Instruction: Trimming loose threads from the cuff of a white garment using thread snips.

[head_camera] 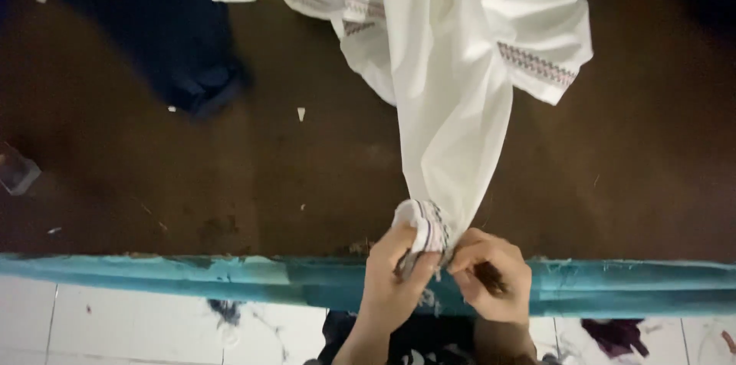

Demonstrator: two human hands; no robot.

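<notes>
White garment: embroidered cuff end bunched and pinched between both hands at the teal counter edge. Left hand clenched on the trimmed hem; right hand pinching the same bunch just beside it. Cloth judged thin, soft, light, limp; folds collapse freely. Best hold appears to be the stitched band, firmer than plain weave. Remainder spreads away across the dark brown counter, near a dark blue cloth.

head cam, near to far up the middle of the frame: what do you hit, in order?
White tiled floor → teal table edge with the left hand and right hand pinching a patterned cuff → white garment stretched away over the dark brown tabletop.
</notes>
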